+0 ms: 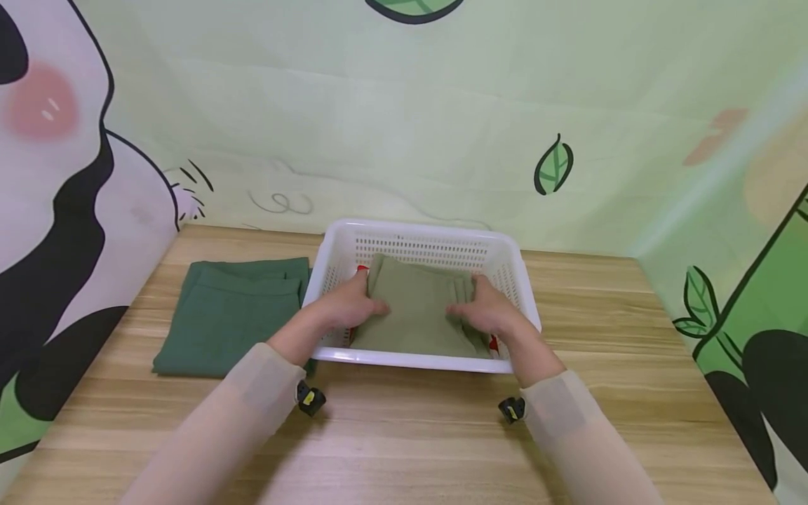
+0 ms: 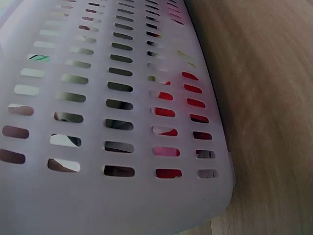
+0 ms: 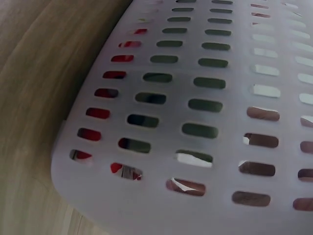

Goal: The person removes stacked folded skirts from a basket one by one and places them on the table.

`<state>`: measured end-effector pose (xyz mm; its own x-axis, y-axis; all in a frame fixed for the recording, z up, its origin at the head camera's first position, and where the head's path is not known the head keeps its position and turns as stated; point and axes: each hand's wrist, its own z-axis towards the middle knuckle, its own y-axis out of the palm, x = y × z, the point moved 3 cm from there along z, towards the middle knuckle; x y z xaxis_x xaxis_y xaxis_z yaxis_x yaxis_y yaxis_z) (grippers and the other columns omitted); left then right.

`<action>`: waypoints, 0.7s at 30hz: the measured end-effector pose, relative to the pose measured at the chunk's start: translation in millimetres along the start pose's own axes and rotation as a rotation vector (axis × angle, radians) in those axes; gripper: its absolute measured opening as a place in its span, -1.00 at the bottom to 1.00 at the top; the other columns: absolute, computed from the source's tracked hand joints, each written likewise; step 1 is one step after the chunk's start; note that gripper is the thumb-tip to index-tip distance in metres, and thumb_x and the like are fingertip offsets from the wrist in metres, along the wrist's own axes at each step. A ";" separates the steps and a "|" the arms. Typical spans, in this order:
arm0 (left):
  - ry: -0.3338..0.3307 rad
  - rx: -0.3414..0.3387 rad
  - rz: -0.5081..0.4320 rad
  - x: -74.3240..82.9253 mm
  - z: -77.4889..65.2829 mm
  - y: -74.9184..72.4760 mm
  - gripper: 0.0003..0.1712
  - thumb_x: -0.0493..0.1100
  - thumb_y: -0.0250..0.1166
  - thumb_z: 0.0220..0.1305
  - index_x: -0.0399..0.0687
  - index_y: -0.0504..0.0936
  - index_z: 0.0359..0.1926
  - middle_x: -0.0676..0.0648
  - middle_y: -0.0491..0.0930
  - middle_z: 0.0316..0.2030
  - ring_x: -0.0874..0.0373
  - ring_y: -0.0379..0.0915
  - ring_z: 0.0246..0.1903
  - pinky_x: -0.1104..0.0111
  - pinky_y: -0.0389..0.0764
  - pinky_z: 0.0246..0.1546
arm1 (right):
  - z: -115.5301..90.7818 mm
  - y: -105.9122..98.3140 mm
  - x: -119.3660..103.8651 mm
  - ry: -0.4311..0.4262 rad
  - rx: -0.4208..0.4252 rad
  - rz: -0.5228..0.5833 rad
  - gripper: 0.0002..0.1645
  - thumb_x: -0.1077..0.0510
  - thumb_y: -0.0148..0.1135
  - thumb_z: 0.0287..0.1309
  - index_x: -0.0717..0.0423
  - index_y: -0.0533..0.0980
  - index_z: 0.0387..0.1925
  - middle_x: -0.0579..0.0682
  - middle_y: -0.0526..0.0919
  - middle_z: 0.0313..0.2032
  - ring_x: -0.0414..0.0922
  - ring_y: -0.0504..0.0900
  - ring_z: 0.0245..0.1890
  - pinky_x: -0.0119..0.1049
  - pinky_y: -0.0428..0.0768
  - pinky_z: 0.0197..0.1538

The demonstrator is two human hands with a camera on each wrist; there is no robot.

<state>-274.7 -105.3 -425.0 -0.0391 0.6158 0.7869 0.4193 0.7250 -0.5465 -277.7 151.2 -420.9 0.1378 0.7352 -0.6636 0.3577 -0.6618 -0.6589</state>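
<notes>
A folded olive-green garment [image 1: 416, 305] lies inside a white slotted plastic basket [image 1: 416, 360]. My left hand [image 1: 353, 303] grips its left edge, thumb on top and fingers over the far side. On the opposite edge my right hand [image 1: 489, 308] holds it likewise, beside a stack of fold layers. Bits of red [image 1: 494, 344] show under and around the garment within the basket. Both wrist views face the basket's outer wall [image 2: 122, 200], with red and dark green patches behind its slots. The fingertips are hidden behind cloth and basket.
A folded dark green garment [image 1: 233, 322] rests on the wooden table [image 1: 416, 435] just left of the basket, partly behind the left forearm. A printed cloth backdrop [image 1: 429, 126] with leaves and a panda stands close behind the basket and along both sides.
</notes>
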 end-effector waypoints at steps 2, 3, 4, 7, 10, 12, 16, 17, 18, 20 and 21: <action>-0.005 -0.010 -0.015 -0.2 -0.1 0.8 -0.61 -0.15 0.31 0.40 -0.19 0.45 0.15 -0.17 0.62 -0.03 0.01 0.54 -0.05 0.18 0.54 0.00 | 0.4 0.7 -0.2 -0.006 -0.002 -0.005 0.17 -0.01 0.33 0.32 0.31 -0.16 0.62 0.40 0.09 0.57 0.31 0.11 0.57 0.20 0.22 0.55; -0.007 -0.015 -0.015 -0.6 0.2 1.2 -0.64 -0.15 0.31 0.40 -0.18 0.48 0.11 -0.16 0.64 -0.06 0.03 0.55 -0.09 0.21 0.55 -0.05 | 0.6 0.9 -0.4 -0.011 -0.002 -0.006 0.16 0.01 0.35 0.30 0.31 -0.15 0.62 0.40 0.11 0.56 0.30 0.13 0.57 0.20 0.22 0.55; -0.013 -0.018 -0.019 -0.9 0.2 1.6 -0.67 -0.15 0.31 0.41 -0.18 0.51 0.09 -0.15 0.65 -0.08 0.04 0.56 -0.11 0.23 0.55 -0.08 | 0.9 1.2 -0.5 -0.016 0.000 -0.007 0.16 0.03 0.36 0.29 0.31 -0.13 0.61 0.39 0.15 0.55 0.30 0.15 0.56 0.19 0.23 0.55; -0.024 -0.016 -0.005 -0.8 -0.2 1.7 -0.65 -0.13 0.31 0.41 -0.19 0.51 0.11 -0.17 0.65 -0.06 0.02 0.57 -0.09 0.19 0.58 -0.05 | 1.6 1.7 -1.5 -0.040 0.003 0.005 0.13 0.10 0.39 0.25 0.31 -0.07 0.60 0.37 0.25 0.50 0.28 0.22 0.52 0.19 0.25 0.54; -0.015 -0.008 0.025 0.2 -0.2 0.7 -0.40 -0.13 0.31 0.41 -0.17 0.38 0.38 -0.23 0.61 0.13 -0.07 0.54 0.12 0.03 0.55 0.20 | 1.9 1.8 -1.5 -0.051 0.009 0.011 0.08 0.18 0.40 0.23 0.31 -0.01 0.58 0.36 0.33 0.44 0.27 0.29 0.48 0.18 0.29 0.52; -0.006 -0.004 0.040 0.8 0.2 0.4 -0.21 -0.12 0.31 0.40 -0.09 0.21 0.55 -0.27 0.53 0.27 -0.13 0.46 0.26 -0.07 0.45 0.35 | 1.9 1.6 -1.2 -0.043 0.016 0.006 0.07 0.21 0.39 0.23 0.31 -0.01 0.58 0.35 0.32 0.45 0.26 0.29 0.48 0.18 0.30 0.51; 0.003 -0.013 0.062 1.5 0.0 0.2 -0.04 -0.11 0.32 0.39 0.15 0.03 0.66 -0.25 0.33 0.49 -0.19 0.27 0.46 -0.17 0.25 0.49 | 2.2 0.6 -1.4 -0.025 0.029 -0.012 0.09 0.24 0.35 0.26 0.30 -0.09 0.61 0.36 0.18 0.54 0.27 0.18 0.54 0.20 0.27 0.52; 0.002 -0.015 0.065 1.7 -0.3 0.4 -0.04 -0.11 0.33 0.38 0.20 0.04 0.66 -0.25 0.30 0.51 -0.20 0.23 0.48 -0.17 0.22 0.51 | 2.5 0.4 -1.6 -0.025 0.030 -0.017 0.10 0.25 0.34 0.27 0.30 -0.10 0.62 0.36 0.15 0.55 0.27 0.16 0.56 0.20 0.26 0.53; 0.004 -0.016 0.071 2.0 -0.9 0.4 -0.04 -0.10 0.34 0.38 0.23 0.06 0.66 -0.24 0.28 0.52 -0.20 0.21 0.49 -0.17 0.20 0.51 | 2.7 0.3 -1.9 -0.024 0.029 -0.020 0.10 0.25 0.34 0.27 0.30 -0.11 0.62 0.35 0.13 0.56 0.27 0.14 0.56 0.20 0.25 0.54; 0.021 -0.010 0.102 2.8 -1.3 0.4 -0.07 -0.10 0.35 0.36 0.24 0.11 0.64 -0.26 0.23 0.55 -0.21 0.16 0.52 -0.18 0.19 0.52 | 3.2 0.2 -2.2 -0.026 0.027 -0.030 0.08 0.25 0.34 0.26 0.32 -0.08 0.61 0.35 0.15 0.56 0.27 0.16 0.56 0.19 0.25 0.54; 0.028 -0.006 0.112 3.3 -1.5 0.4 -0.08 -0.09 0.36 0.35 0.24 0.14 0.63 -0.29 0.23 0.54 -0.23 0.18 0.50 -0.18 0.21 0.50 | 3.4 0.2 -2.2 -0.028 0.028 -0.039 0.07 0.25 0.34 0.26 0.32 -0.05 0.61 0.34 0.16 0.56 0.26 0.17 0.56 0.18 0.26 0.54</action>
<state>-273.3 -103.5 -422.2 0.0332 0.6837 0.7290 0.4253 0.6504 -0.6294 -281.0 148.9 -420.7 0.0979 0.7562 -0.6470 0.3366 -0.6370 -0.6936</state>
